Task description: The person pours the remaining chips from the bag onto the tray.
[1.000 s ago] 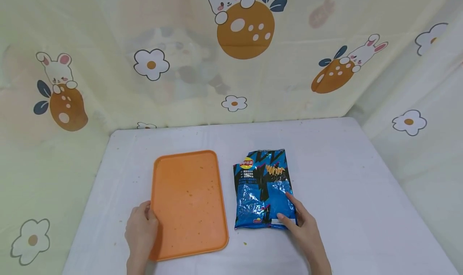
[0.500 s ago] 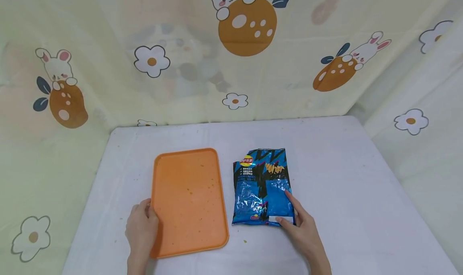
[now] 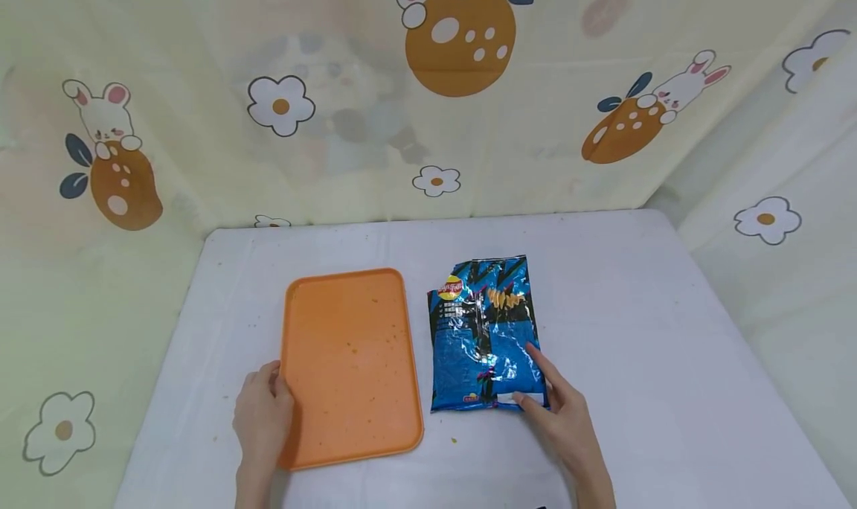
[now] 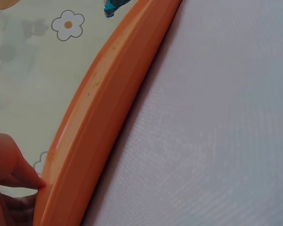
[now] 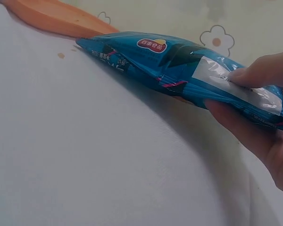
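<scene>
An orange rectangular tray (image 3: 348, 390) with crumbs scattered on it lies on the left half of the white table. My left hand (image 3: 262, 418) grips its left edge; in the left wrist view the thumb and fingers (image 4: 23, 176) meet at the tray's rim (image 4: 104, 108). To the right of the tray is a blue and black crisp packet (image 3: 462, 360), its top left corner torn away. My right hand (image 3: 562, 412) pinches the packet's lower right corner. In the right wrist view the thumb (image 5: 259, 73) presses on the white label, with fingers underneath the packet.
Small crumbs lie on the white table (image 3: 629, 390), one yellowish bit (image 3: 454, 440) between tray and packet. A patterned curtain (image 3: 361, 122) hangs along the back and both sides. A small dark thing (image 3: 541, 507) peeks in at the bottom edge.
The head view has shifted so everything sits slightly higher. The packet's top end has moved a little farther away and its shine has changed. My left hand still holds the tray.
</scene>
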